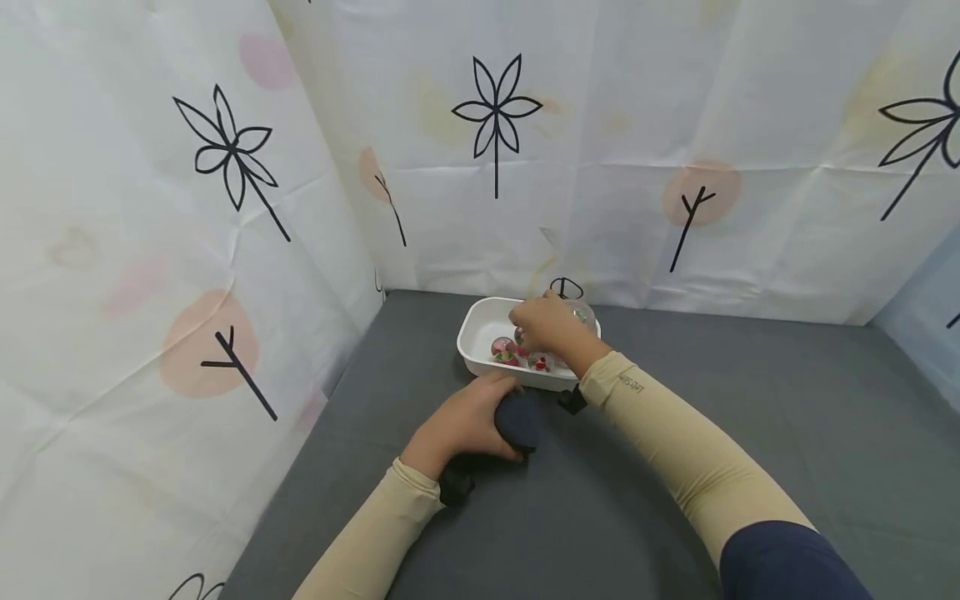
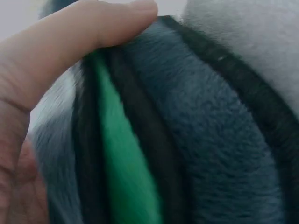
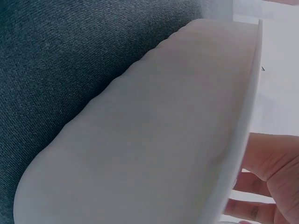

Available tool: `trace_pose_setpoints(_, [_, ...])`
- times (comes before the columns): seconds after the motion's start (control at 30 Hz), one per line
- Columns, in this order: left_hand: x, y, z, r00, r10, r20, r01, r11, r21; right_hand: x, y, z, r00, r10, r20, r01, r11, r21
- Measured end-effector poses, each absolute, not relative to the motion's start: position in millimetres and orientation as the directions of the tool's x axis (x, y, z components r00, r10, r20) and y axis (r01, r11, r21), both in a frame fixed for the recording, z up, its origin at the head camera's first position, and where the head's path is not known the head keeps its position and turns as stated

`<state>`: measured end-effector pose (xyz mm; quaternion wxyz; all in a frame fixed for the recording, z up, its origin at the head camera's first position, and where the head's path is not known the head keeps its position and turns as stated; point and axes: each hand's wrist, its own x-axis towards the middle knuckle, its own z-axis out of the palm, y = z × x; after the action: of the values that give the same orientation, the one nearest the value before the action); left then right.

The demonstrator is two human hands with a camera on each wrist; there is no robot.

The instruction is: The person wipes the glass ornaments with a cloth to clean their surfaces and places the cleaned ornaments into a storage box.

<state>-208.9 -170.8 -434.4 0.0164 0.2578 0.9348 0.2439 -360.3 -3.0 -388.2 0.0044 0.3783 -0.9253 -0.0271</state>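
My left hand (image 1: 468,421) grips a dark blue fuzzy pouch (image 1: 517,421) just in front of a white tray (image 1: 469,352). Close up in the left wrist view, the pouch (image 2: 224,135) has black trimmed edges, parted to show a green inside (image 2: 126,163); the thumb presses on its top. Over the tray, my right hand (image 1: 553,327) reaches down inside among clear balls (image 1: 504,350) with small pink, red and green pieces in them. The right wrist view has the tray's outer wall (image 3: 135,130) hiding the fingertips, so any hold there is unclear.
The tray stands on a dark grey cloth-covered table (image 1: 720,400) near its far edge. Behind it hangs a white curtain (image 1: 600,200) with drawn flowers, which also runs along the left side. Another clear round piece (image 1: 582,312) lies at the tray's right end.
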Motion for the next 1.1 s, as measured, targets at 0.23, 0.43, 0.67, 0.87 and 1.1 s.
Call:
trace_pose_setpoints(0.23, [-208.1, -169.9, -441.3, -0.876, 0.479, 0.054, 0.45, 0.771, 0.45, -362.1, -2.3, -389.8, -0.733, -0.68, -0.04, -0.681, 0.73, 0.055])
trace_pose_setpoints(0.43, [-208.2, -171.5, -445.1, -0.863, 0.499, 0.074, 0.478, 0.762, 0.437, -358.8, -0.5, -389.2, -0.724, -0.689, -0.032, -0.689, 0.722, 0.059])
trace_pose_setpoints(0.67, [-207.2, -171.6, -446.8, -0.861, 0.499, 0.096, 0.482, 0.744, 0.463, -349.4, 4.8, -383.4, -0.731, -0.682, 0.003, -0.681, 0.73, 0.051])
trace_pose_setpoints(0.87, [-207.9, -173.0, -447.9, -0.871, 0.482, 0.092, 0.464, 0.748, 0.474, -326.0, 20.6, -375.3, -0.708, -0.698, 0.107, -0.698, 0.715, 0.05])
trace_pose_setpoints(1.1, [-206.7, -176.8, -436.7, -0.86, 0.489, 0.149, 0.493, 0.717, 0.493, -292.2, 51.8, -370.8, -0.641, -0.686, 0.344, -0.728, 0.686, 0.012])
